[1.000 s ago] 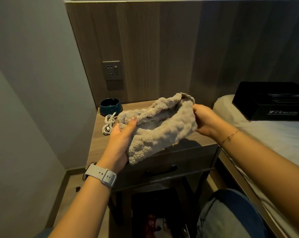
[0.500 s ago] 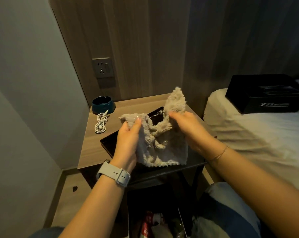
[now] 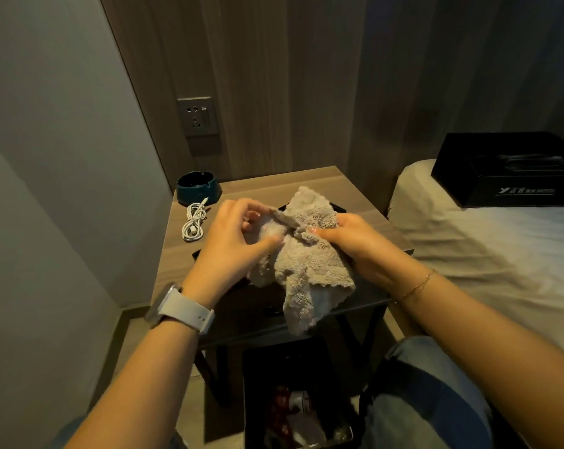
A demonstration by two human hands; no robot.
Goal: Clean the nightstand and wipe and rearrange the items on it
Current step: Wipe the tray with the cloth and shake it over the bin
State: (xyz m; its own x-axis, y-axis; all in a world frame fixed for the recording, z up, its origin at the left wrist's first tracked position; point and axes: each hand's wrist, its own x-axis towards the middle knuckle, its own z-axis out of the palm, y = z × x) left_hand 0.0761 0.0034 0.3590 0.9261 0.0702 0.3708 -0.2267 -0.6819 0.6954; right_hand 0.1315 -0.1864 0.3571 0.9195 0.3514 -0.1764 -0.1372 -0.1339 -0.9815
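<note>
A fluffy beige cloth (image 3: 306, 264) hangs bunched between both hands above the wooden nightstand (image 3: 306, 179). My left hand (image 3: 238, 241) grips its left part with curled fingers. My right hand (image 3: 355, 244) pinches a fold of it at the middle. Under the cloth lies a flat black object (image 3: 337, 208), mostly hidden. A dark teal ashtray (image 3: 198, 187) stands at the back left corner, with a coiled white cable (image 3: 194, 220) just in front of it.
A wall socket (image 3: 197, 116) sits on the wood panel behind the nightstand. A bed with a black box (image 3: 507, 170) on it is at the right. A black bin (image 3: 300, 396) with rubbish stands on the floor under the nightstand.
The hands have drawn together and bunched the cloth, which was spread wider before. The view has tilted down and come closer to the nightstand.
</note>
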